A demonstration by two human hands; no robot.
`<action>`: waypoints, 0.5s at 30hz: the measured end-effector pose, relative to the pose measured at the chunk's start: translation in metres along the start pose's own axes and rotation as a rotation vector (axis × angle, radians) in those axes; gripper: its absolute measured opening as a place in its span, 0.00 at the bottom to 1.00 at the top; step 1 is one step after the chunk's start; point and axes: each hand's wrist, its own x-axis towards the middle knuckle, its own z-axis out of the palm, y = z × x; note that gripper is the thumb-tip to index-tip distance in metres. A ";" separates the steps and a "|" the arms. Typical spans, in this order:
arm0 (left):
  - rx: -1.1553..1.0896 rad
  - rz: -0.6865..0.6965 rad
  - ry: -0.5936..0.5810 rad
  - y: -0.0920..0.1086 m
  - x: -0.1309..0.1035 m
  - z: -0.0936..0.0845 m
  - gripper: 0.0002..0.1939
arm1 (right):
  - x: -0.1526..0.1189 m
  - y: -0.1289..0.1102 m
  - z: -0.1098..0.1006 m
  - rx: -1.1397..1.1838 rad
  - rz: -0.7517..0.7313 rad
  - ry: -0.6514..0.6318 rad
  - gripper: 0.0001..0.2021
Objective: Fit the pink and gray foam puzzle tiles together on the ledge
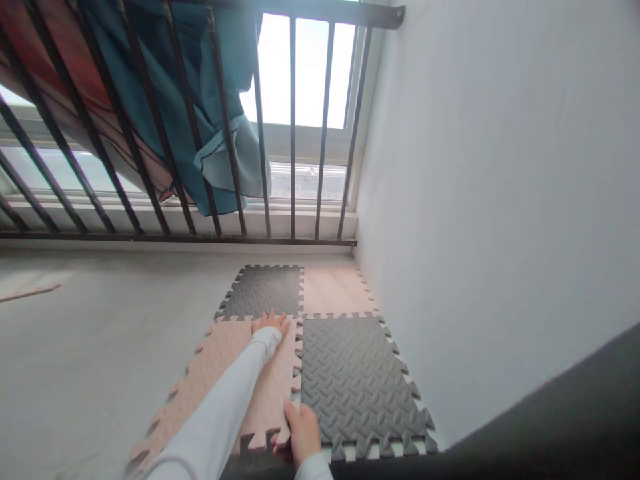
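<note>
A pink foam floor tile (215,353) with jigsaw edges lies at the near left of a small block of such tiles. My left hand (270,323) rests flat near its far edge, fingers spread. At the tile's near right corner, my right hand (304,433) grips the edge, thumb on top and fingers underneath. A gap shows between this tile's right side and the dark grey foam tile (360,380) beside it. Beyond my left hand lies another dark grey tile (265,290), and a second pink tile (337,290) is at the far right.
A white wall (500,200) borders the tiles on the right. Dark metal railings (293,133) stand ahead before a window, with blue and reddish fabric (200,113) behind the bars. Pale floor (100,373) extends left, with a thin brown strip (30,293) on it.
</note>
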 end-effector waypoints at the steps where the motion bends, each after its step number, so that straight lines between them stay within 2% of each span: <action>1: 0.013 -0.045 -0.016 0.002 0.000 -0.001 0.27 | -0.001 -0.002 0.001 -0.012 -0.027 0.009 0.19; 3: 0.038 -0.077 -0.036 0.004 0.001 -0.004 0.27 | -0.002 -0.005 0.003 -0.047 -0.074 0.036 0.20; 9: 0.061 -0.045 -0.024 0.000 0.010 -0.009 0.25 | -0.004 0.002 0.017 -0.184 -0.151 0.204 0.23; 15: 0.059 -0.016 -0.134 -0.001 0.016 -0.018 0.30 | -0.020 0.023 0.033 -0.321 -0.191 0.204 0.22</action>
